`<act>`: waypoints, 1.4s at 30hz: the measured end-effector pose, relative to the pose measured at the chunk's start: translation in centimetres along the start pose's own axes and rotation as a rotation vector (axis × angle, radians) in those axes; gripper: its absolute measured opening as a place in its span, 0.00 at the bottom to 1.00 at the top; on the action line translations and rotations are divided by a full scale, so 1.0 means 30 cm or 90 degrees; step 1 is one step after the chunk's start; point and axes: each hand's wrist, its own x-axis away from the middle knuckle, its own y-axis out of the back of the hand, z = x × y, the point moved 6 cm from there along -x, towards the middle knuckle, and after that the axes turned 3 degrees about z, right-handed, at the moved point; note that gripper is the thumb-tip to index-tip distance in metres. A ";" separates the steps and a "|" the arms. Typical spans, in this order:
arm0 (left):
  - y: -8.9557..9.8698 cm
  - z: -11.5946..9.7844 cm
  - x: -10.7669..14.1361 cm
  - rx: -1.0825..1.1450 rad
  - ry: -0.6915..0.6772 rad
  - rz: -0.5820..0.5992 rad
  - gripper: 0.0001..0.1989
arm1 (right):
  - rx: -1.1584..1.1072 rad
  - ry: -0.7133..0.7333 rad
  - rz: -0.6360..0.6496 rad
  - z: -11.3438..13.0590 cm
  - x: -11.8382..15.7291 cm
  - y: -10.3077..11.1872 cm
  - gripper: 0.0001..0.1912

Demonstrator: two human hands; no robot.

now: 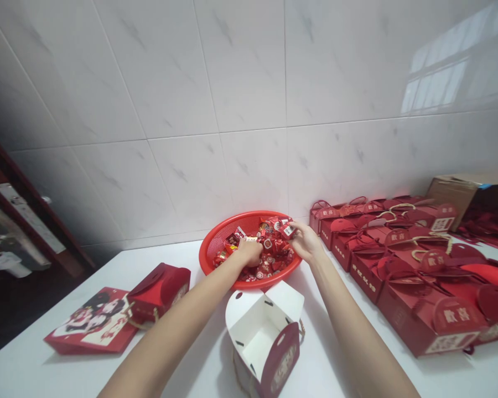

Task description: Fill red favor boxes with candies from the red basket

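A red plastic basket (209,255) holds many wrapped candies (269,265) in red packaging. My left hand (251,253) reaches down among them, fingers curled, with its fingertips hidden in the pile. At the basket's right rim, my right hand (305,241) pinches a red wrapped candy (285,228). Just in front of the basket, between my forearms, stands an open box (259,331), white inside and dark red outside, with its flaps spread and nothing visible inside.
Rows of closed red gift boxes (402,260) fill the right side. Behind them is a cardboard carton (452,193). A small red box (160,293) and a flat printed red box (95,320) lie at left. A tiled wall (182,182) rises behind.
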 end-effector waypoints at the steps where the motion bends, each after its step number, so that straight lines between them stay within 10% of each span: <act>1: 0.012 0.010 0.008 0.030 0.004 0.000 0.07 | 0.001 0.003 0.000 0.002 0.002 -0.002 0.06; 13: 0.196 0.047 0.329 0.655 -0.132 -0.154 0.23 | 0.079 0.010 0.047 0.070 0.068 -0.109 0.08; 21: 0.190 -0.090 0.625 0.473 -0.245 -0.066 0.21 | 0.331 0.011 0.274 0.171 0.267 -0.319 0.10; 25: 0.144 -0.068 0.686 0.301 -0.105 -0.125 0.15 | 0.540 -0.004 0.444 0.159 0.376 -0.396 0.10; 34: 0.049 -0.012 0.722 0.389 0.023 -0.010 0.23 | 0.939 -0.001 0.751 0.082 0.494 -0.467 0.08; 42: 0.046 -0.026 0.695 0.466 -0.014 0.072 0.24 | 1.010 0.001 0.756 0.049 0.510 -0.471 0.10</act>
